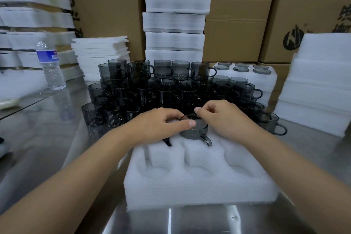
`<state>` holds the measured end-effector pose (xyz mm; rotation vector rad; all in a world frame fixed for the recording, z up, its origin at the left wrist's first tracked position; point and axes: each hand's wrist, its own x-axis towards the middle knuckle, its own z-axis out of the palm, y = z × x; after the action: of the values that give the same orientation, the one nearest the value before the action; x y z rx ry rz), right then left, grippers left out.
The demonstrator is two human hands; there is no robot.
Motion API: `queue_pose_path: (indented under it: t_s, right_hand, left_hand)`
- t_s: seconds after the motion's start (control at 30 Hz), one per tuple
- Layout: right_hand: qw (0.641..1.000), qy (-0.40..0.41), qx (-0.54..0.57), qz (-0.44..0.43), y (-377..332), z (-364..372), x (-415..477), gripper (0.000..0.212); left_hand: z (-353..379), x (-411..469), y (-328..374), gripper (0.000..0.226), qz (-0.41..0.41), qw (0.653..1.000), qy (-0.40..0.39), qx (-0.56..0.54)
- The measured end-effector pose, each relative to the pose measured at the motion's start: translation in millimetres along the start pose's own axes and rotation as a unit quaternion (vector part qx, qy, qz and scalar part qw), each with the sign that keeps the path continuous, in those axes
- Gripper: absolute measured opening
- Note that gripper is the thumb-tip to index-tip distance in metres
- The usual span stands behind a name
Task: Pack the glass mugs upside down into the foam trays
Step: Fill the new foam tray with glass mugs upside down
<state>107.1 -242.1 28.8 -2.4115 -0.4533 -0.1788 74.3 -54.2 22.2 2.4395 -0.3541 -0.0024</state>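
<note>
Foam tray [199,192] holds an upside-down mug [195,131], right hand [226,119] pinching it.

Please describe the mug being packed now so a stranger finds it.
Find the white foam tray nearest the camera. In its far row's middle pocket sits a smoky grey glass mug. Only it is held between the left hand and right hand.

Bare left forearm [85,167] and right forearm [284,159], bare left hand [155,126] and right hand [225,118], fingernails [192,123] short and plain.
</note>
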Motion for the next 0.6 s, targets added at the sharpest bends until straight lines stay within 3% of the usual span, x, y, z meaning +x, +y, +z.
queue_pose_path:
  t_s: [0.27, 0.6]
  right_hand:
    - [0.997, -0.029, -0.064, -0.014, -1.8, 2.9, -2.1, 0.042]
    - [0.993, -0.064, -0.089, -0.033, -0.2, 3.4, -0.8, 0.030]
  left_hand:
    - [-3.4, -1.4, 1.1, 0.043, 0.003, 1.000, -0.016, -0.005]
    - [-3.3, 0.7, -1.0, 0.035, 0.005, 1.000, -0.023, -0.020]
